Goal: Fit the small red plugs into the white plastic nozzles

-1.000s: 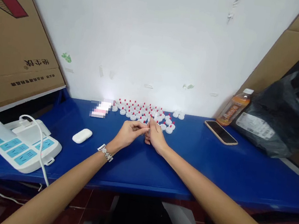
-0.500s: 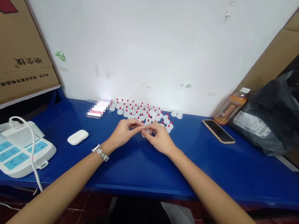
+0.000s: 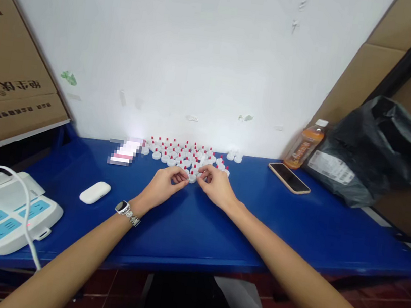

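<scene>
Fingers of left hand (image 3: pixel 162 186) curled, tips pinched at one white cap (image 3: pixel 192 177) on blue table (image 3: pixel 195 224) | right hand (image 3: pixel 216 186) fingers narrow, touching same cap from other side | I judge cap light, stiff plastic, a bit slippery; hold by round rim, not red tip | cap cluster (image 3: pixel 186 154) just behind

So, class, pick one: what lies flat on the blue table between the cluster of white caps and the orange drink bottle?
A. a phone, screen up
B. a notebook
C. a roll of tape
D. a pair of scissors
A: a phone lies screen up on the blue table, right of the white caps and just in front of the orange drink bottle.
</scene>
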{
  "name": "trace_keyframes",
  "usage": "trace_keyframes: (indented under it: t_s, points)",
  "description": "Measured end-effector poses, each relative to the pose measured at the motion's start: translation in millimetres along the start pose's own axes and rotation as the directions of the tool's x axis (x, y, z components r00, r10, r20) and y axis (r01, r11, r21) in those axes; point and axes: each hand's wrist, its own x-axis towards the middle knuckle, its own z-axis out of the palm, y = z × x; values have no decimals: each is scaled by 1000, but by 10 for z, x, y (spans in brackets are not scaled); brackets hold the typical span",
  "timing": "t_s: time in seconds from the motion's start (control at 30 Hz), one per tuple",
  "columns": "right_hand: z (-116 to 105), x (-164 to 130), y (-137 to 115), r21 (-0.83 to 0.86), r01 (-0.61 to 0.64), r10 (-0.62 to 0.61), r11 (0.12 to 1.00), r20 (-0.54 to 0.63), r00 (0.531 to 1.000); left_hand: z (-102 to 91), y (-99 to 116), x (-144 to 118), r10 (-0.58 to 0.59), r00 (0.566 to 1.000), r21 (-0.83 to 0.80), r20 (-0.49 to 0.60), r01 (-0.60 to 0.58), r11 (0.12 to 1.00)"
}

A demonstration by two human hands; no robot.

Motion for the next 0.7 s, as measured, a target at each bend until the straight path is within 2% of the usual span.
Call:
trace_keyframes:
  t_s: [0.17,0.27,0.37,0.53,0.7]
  points:
    - [-396,-75,120,54,-25,29,998,-72,997,51,165,167,107,994,73,-7,-106,992]
    - [-659,15,404,-15,-100,96,995,-166,981,135,279,441,164,985,120,52,-170,978]
    - [-841,209,774,-141,-229,194,963,-225,955,273,377,813,207,971,168,122,-225,960]
    - [-908,553,1201,-275,-388,328,880,-238,914,601,441,1351,153,979,243,131,-182,953]
    - [-839,724,1278,-320,-439,382,840,-225,896,934,396,1566,130,989,270,64,-143,952]
